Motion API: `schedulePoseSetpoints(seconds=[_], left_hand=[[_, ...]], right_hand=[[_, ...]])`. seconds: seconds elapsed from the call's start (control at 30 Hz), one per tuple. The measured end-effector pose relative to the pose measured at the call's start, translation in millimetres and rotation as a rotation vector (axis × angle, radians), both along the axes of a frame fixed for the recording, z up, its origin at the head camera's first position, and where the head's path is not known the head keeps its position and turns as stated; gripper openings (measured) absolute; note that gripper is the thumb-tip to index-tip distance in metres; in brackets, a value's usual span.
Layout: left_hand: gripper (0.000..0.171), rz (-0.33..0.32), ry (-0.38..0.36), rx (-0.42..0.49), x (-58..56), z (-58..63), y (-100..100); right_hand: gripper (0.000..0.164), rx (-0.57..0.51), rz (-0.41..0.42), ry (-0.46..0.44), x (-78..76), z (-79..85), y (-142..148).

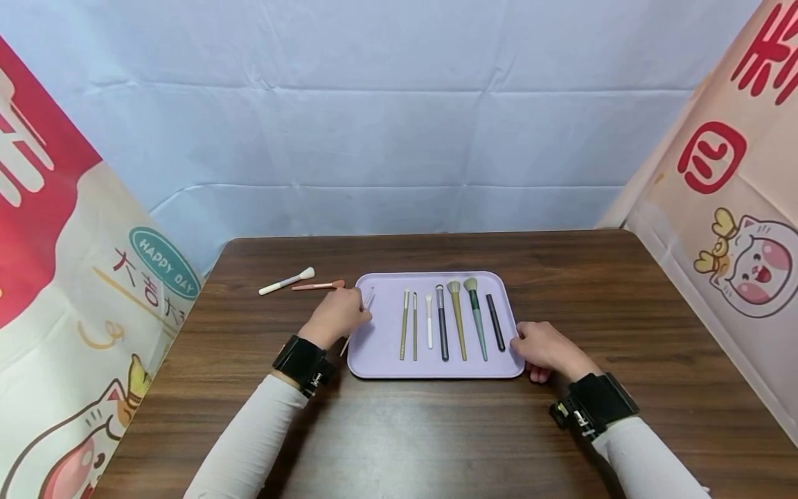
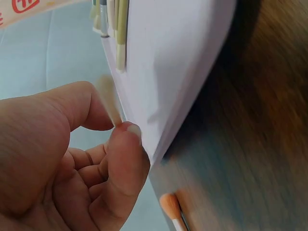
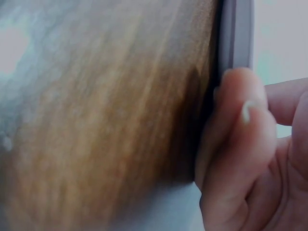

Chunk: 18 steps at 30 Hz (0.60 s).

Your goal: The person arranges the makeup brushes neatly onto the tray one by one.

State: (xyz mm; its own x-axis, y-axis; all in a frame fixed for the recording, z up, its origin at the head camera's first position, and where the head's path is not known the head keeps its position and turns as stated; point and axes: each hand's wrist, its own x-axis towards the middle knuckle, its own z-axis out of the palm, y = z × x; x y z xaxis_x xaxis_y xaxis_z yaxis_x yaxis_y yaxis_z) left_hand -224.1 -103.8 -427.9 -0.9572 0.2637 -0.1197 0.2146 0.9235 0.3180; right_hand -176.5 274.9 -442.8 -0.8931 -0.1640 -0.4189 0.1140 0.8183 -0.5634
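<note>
My left hand (image 1: 339,315) is over the left edge of a lilac tray (image 1: 379,346), pinching a thin makeup brush (image 2: 109,98) between thumb and index finger. In the left wrist view its pale end sticks up past the fingertips. My right hand (image 1: 548,346) grips the tray's right rim, thumb and fingers at the edge. Several makeup brushes lie side by side in the tray: two thin olive ones, a small white brush (image 1: 429,322), a dark grey brush (image 1: 442,326), a wider olive brush (image 1: 458,322), a green brush (image 1: 476,319) and a black one (image 1: 495,322).
Left of the tray, a white makeup brush (image 1: 287,281) and a reddish-brown brush (image 1: 318,285) lie on the wooden table (image 1: 399,436). A pale blue cloth (image 1: 386,138) hangs behind the table, and printed sheets stand at both sides.
</note>
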Motion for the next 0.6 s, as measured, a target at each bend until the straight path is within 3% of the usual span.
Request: schedulePoseSetpoints(seconds=[0.33, 0.6], left_hand=[[0.04, -0.016, 0.002, -0.001, -0.4, -1.1, 14.0], [0.033, 0.008, -0.003, 0.014, -1.2, -1.7, 23.6]], right_hand=[[0.015, 0.004, 0.001, -0.002, -0.4, -0.9, 0.2], [0.014, 0.007, 0.003, -0.001, -1.7, -1.9, 0.6]])
